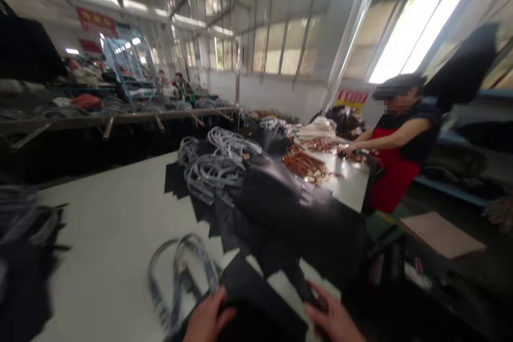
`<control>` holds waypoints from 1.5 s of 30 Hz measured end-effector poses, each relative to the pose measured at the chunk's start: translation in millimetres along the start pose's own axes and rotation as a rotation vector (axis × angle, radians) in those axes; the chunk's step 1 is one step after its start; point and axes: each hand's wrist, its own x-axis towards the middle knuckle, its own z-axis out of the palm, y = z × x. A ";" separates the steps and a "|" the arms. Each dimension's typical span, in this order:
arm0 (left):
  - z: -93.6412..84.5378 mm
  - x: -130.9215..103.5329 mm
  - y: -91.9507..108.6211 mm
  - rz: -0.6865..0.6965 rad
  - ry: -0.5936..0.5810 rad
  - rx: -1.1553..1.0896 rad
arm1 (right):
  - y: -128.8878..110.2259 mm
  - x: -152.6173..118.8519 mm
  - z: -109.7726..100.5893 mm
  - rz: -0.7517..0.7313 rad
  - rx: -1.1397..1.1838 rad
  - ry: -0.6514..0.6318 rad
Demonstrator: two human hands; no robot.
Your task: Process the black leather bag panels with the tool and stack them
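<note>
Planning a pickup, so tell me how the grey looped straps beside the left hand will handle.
The grey straps probably flex without folding sharply, given their rounded curves. They look slim, so likely light; open loops might snag.

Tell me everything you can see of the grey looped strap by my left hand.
The grey looped strap is blurred, with two rounded bends; its material is unclear. A golden glint shows inside the right bend. It lies on the pale table, left of a black panel. Your left hand is beside its lower right; contact is unclear.
</note>
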 end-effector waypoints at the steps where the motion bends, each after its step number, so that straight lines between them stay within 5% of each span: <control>1: -2.2 -13.4 -9.1 -0.001 -0.042 -0.001 | 10.9 -3.9 -1.8 0.032 0.013 0.042; 4: -19.2 -31.2 -20.8 0.085 0.045 -0.232 | 31.2 -9.0 -13.8 0.069 0.078 0.136; 7: -39.9 -25.1 -13.6 0.050 0.136 -0.468 | 32.5 -10.7 -25.9 0.114 0.105 0.146; 10: -47.0 -14.9 -5.1 -0.067 0.153 -0.359 | 28.8 -14.8 -31.1 0.111 0.111 0.154; 18: -19.0 -0.7 -16.6 -0.203 0.121 0.136 | 40.7 -26.7 -37.5 0.157 0.107 0.068; 29: -14.7 2.1 -18.1 -0.213 0.105 0.231 | 57.5 -11.1 -21.5 0.181 -0.013 -0.014; 38: 4.7 7.0 -13.4 -0.076 -0.016 0.398 | 27.6 35.2 6.3 0.221 -0.020 -0.142; 45: 12.2 6.4 -4.8 -0.038 -0.064 0.380 | 23.4 30.9 7.4 0.217 -0.053 -0.151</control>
